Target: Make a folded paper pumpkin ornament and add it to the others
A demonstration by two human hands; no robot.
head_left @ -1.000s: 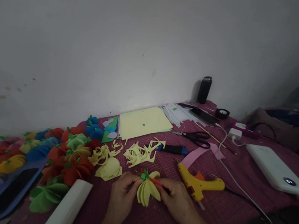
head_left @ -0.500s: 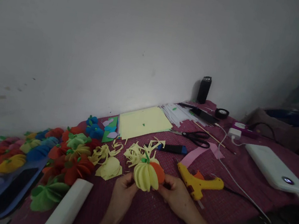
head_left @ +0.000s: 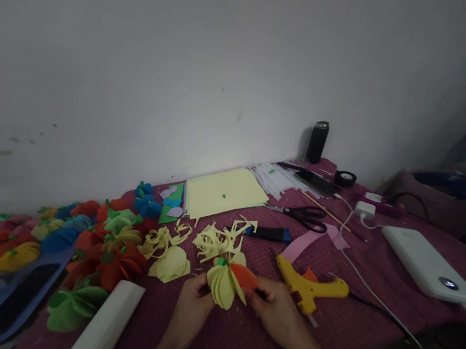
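A small pumpkin of folded yellow paper or foam sheets [head_left: 220,287], with a green top, is between my two hands above the table. My left hand [head_left: 193,306] is closed on its left side, the fingertips partly behind it. On its right side an orange leaf-shaped piece [head_left: 244,276] stands out; I cannot tell whether it is joined on. My right hand [head_left: 277,308] pinches that orange piece at its right edge. Curly yellow offcuts [head_left: 215,240] lie just beyond the pumpkin. A yellow glue gun [head_left: 310,287] lies to the right of my right hand.
Many coloured pumpkins [head_left: 118,256] crowd the left, beside a white roll [head_left: 106,323]. Farther back lie yellow sheets [head_left: 225,191], black-handled scissors [head_left: 306,215] and a blue-black cutter [head_left: 268,233]. A white power bank [head_left: 428,261] with its cable [head_left: 368,288] is on the right.
The pumpkin has turned and tilted in my hands, and its yellow leaves have spread apart. The orange piece now points more sideways. Both hands have shifted slightly.
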